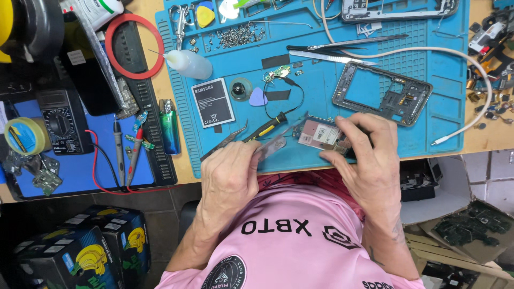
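Blue mat [428,115] carrying an opened phone [321,135] at its near edge, long axis running left to right, just ahead of both my hands. Right hand [367,160], the nearer, lies over the phone's right end, fingers curled down and pinning it. Left hand [230,174] is closed on a thin clear strip [276,143] angled up-right to the phone's left end. Tweezers [225,141] and battery [213,102] lie left of it

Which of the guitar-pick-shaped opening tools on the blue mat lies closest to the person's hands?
The purple pick, lying alone mid-mat beside the black battery. The yellow pick and the blue one behind it sit at the mat's far edge by the scissors.
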